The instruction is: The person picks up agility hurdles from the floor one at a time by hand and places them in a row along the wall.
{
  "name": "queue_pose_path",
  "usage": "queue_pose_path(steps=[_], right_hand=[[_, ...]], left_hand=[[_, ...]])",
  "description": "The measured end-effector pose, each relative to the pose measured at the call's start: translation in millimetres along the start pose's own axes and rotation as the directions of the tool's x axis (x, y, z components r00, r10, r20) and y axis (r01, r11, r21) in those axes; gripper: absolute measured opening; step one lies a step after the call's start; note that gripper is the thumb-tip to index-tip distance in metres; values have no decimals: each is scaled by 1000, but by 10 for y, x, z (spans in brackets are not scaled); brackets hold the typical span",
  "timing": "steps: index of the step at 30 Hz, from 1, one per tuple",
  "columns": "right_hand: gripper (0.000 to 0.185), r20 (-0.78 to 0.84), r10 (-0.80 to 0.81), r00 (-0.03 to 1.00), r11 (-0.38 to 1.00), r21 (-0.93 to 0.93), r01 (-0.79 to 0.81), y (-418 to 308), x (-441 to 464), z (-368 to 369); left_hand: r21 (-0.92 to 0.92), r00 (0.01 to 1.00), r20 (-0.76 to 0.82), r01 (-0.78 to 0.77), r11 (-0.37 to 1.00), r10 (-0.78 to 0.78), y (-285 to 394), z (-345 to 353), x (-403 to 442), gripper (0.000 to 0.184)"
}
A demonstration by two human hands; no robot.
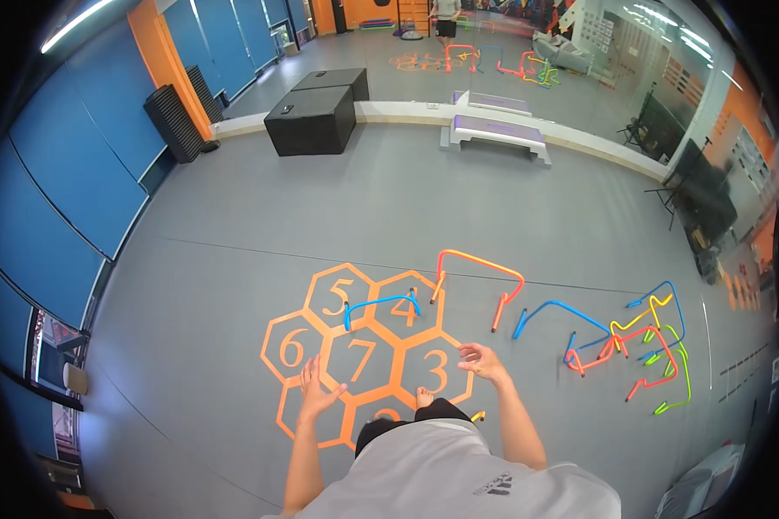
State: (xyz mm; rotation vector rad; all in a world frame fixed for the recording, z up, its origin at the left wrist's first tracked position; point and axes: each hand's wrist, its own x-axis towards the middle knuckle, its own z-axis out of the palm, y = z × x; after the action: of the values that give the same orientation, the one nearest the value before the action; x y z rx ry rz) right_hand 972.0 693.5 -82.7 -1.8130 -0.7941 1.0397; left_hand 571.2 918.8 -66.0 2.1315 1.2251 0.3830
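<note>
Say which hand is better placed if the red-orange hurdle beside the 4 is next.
Right, probably: the right hand is empty and nearer the red-orange hurdle; the left hand, also empty, is over the far side of the orange hexagons, near the 6 and 7.

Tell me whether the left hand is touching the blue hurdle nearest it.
Apart. The head view shows floor between the left hand and the blue hurdle, which stands beyond the fingertips.

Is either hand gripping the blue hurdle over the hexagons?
No, left hand and right hand both hover empty, apart from the blue hurdle.
</note>
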Motion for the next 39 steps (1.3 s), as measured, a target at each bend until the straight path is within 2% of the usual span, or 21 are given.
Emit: queue_pose_path(steps=[4,5,6,7,10,13,15,18,21,23,24,25,26,27,28,30,32,35,36,38,39], right_hand=[[71,174,25,984,999,-33,-19,-489,1051,-88],[79,201,14,979,998,59,-26,-697,1254,-89],[84,229,-80,970,995,-41,92,-416,1630,-52],[85,228,-102,968,994,-13,108,-637,1784,-53],[83,217,-4,976,977,-206,50,-692,2481,-79],[79,187,73,980,965,-262,-22,-518,3153,-117],[72,111,218,970,962,-191,-194,-343,3474,-96],[60,74,360,930,925,-160,-345,-62,4124,-69],[40,124,483,867,868,-196,-456,480,4707,121],[30,199,541,818,830,-287,-479,962,5285,284],[28,149,539,829,838,-1,-545,1286,5462,445],[30,208,586,783,810,-178,-559,1854,5669,534],[33,220,620,754,781,-264,-566,2119,5957,672],[30,210,647,733,762,-210,-612,2252,6233,832],[34,215,630,746,759,-372,-534,2641,6486,981],[54,242,591,770,765,-471,-440,3409,6842,1351],[65,305,547,779,751,-590,-297,3918,7373,1646],[66,431,612,663,710,-668,-222,4223,7632,1940],[64,468,641,609,693,-694,-195,4239,7685,1971],[56,476,719,506,639,-739,-214,4319,7654,1898],[53,482,752,449,618,-753,-225,4267,7596,1889]], left_hand=[[38,999,5,52,998,-52,-124,164,588,112],[50,997,17,75,996,-76,-200,241,755,112],[47,997,27,72,996,-74,-263,304,902,112],[43,996,49,73,996,-76,-297,342,1083,112],[39,974,159,160,986,-164,-207,445,1806,110],[-34,969,191,164,986,-155,-272,701,2800,101],[-65,960,217,195,979,-177,-493,1000,3363,97],[-11,875,328,381,925,-357,-944,1590,4039,80],[209,673,539,477,854,-507,-1559,2358,4548,63],[122,643,640,456,881,-421,-1781,2710,4937,52],[161,670,614,411,897,-417,-2042,3011,4991,52],[80,648,658,446,892,-383,-2177,3168,5146,49],[113,614,686,442,890,-392,-2414,3406,5249,45],[300,472,735,417,858,-487,-2393,3539,5518,42],[256,440,720,550,795,-536,-2446,3653,5651,46],[345,461,679,486,803,-571,-2813,4035,5833,50],[512,607,578,252,822,-546,-3425,4587,5808,55],[547,763,541,1,837,-355,-4066,5098,5792,59],[562,586,645,70,824,-490,-4135,5206,5909,58],[625,131,750,177,760,-648,-4080,5202,6194,57],[617,47,775,160,771,-630,-3995,5172,6168,55]])
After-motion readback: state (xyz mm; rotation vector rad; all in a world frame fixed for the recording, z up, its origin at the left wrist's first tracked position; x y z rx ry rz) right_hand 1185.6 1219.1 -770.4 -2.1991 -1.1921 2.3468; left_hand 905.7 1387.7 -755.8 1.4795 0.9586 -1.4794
